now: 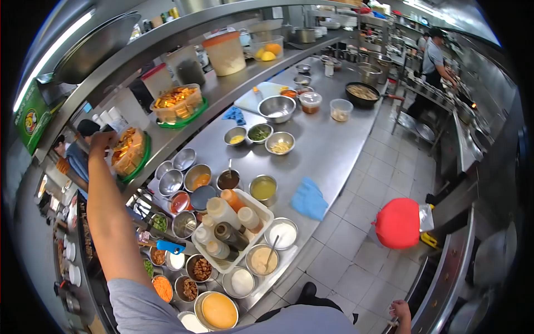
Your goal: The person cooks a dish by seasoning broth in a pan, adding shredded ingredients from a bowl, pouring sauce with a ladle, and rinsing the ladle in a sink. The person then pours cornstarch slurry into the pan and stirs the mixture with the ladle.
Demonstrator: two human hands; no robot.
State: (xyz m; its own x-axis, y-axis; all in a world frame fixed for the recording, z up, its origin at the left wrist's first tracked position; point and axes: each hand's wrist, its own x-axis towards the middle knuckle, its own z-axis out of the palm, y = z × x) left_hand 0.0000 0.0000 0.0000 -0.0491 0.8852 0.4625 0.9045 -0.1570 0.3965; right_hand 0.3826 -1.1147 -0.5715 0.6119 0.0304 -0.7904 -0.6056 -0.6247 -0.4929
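Note:
My left arm reaches up to the steel shelf, where my left hand (pixel 104 140) is beside a plastic tub of gold-wrapped packets (pixel 129 146) on a green tray (pixel 146 158). Its fingers are small and partly hidden, so I cannot tell whether they grip a packet. Low at the right, my right hand (pixel 399 309) hangs away from the counter with fingers loosely bent and nothing visible in it. Below my left arm stand a white bin of squeeze bottles (pixel 267 214), a bowl of orange-yellow sauce (pixel 219 310) and a bowl of shredded carrot (pixel 162 288).
The steel counter (pixel 311 145) carries several metal bowls, a blue cloth (pixel 309 199) and a frying pan (pixel 361 93) at its far end. A red-topped stool or bin (pixel 397 223) stands on the tiled floor. A co-worker (pixel 435 64) stands at the stoves, back right.

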